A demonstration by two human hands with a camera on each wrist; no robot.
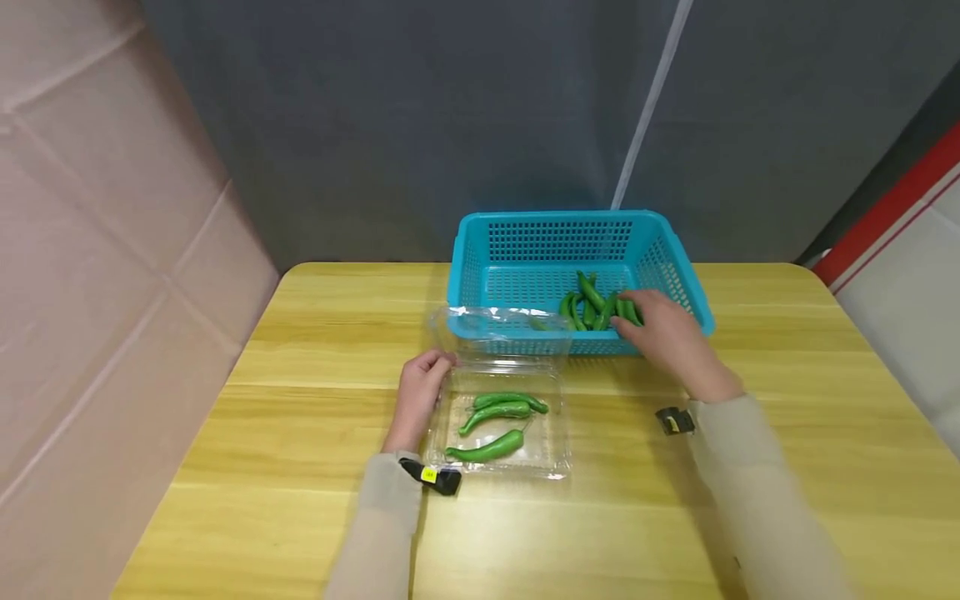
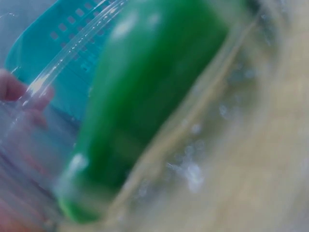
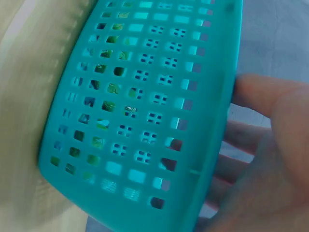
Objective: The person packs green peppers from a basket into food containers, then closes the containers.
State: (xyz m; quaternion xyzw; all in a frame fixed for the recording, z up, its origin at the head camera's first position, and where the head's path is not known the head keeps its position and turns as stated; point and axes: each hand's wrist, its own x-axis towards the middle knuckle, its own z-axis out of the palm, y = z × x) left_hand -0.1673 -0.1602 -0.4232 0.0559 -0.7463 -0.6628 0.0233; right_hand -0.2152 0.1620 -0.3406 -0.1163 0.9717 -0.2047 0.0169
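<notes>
A clear plastic clamshell box (image 1: 551, 433) lies with its lid raised, and several green chili peppers (image 1: 491, 448) rest in its base. At the box's left edge near the hinge, my left hand (image 1: 420, 396) grips the rim; the left wrist view shows fingers (image 2: 41, 96) on that edge and one pepper (image 2: 140, 96) close up. My right hand (image 1: 663, 337) reaches over the near right rim of the blue basket (image 1: 543, 217), thumb and fingers apart around the green chili peppers (image 1: 588, 292) inside. In the right wrist view the basket wall (image 3: 193, 121) partly hides its fingertips.
The basket stands at the back of the wooden table (image 1: 315, 467), just behind the box, whose raised lid (image 1: 510, 333) overlaps its front wall in the head view. A dark grey panel (image 1: 375, 125) rises behind the table.
</notes>
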